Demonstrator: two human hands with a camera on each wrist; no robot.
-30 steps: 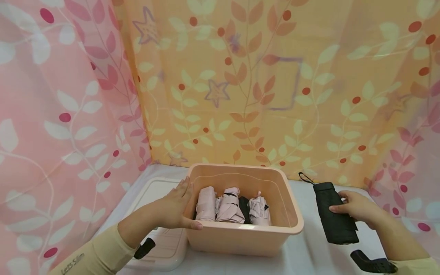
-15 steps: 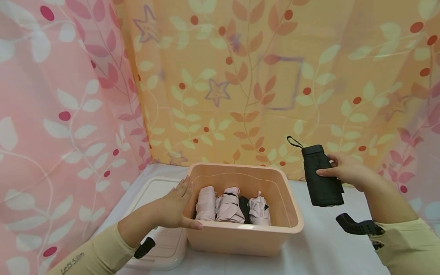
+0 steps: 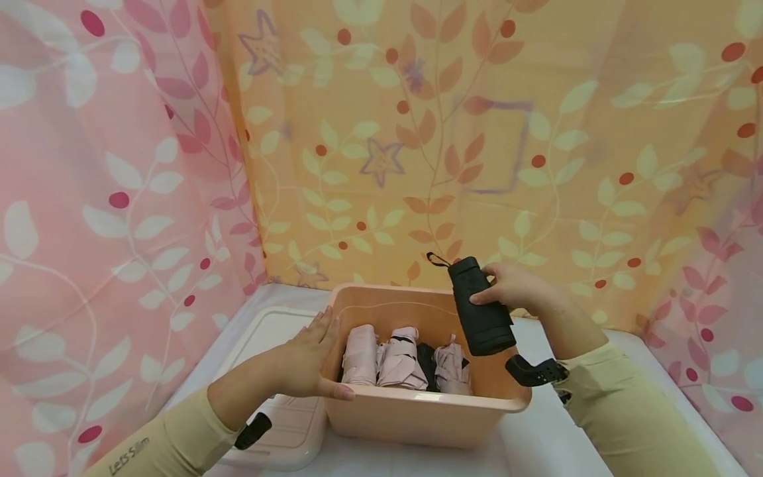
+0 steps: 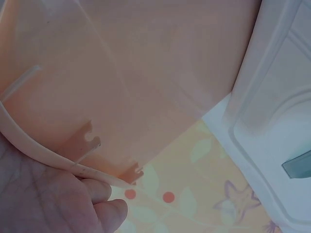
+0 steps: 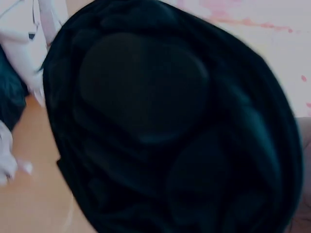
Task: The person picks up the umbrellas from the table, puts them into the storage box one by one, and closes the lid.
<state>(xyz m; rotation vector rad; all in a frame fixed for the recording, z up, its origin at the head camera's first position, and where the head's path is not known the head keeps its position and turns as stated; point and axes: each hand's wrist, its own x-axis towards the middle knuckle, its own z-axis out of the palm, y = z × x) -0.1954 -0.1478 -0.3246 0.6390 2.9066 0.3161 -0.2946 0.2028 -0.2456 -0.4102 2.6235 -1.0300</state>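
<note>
A black folding umbrella (image 3: 481,308) with a wrist loop hangs tilted over the right part of a peach plastic bin (image 3: 417,417). My right hand (image 3: 518,289) grips it from the right, thumb across its near side. The umbrella's end (image 5: 146,87) fills most of the right wrist view and hides that hand. Inside the bin stand several folded umbrellas: a pale pink one (image 3: 360,354) at left, a second pink one (image 3: 403,361), a black one (image 3: 426,366) and a further pink one (image 3: 452,366). My left hand (image 3: 298,361) rests on the bin's left rim, fingers extended.
A white lid (image 3: 280,430) lies flat left of the bin, partly under my left forearm; a grey-green latch (image 4: 297,166) shows on it. White cloth (image 3: 560,424) covers the surface. Patterned curtains (image 3: 381,232) enclose the back and sides.
My right hand has lifted the black umbrella from the right side and carried it left until it is over the bin. The left hand stays on the rim.
</note>
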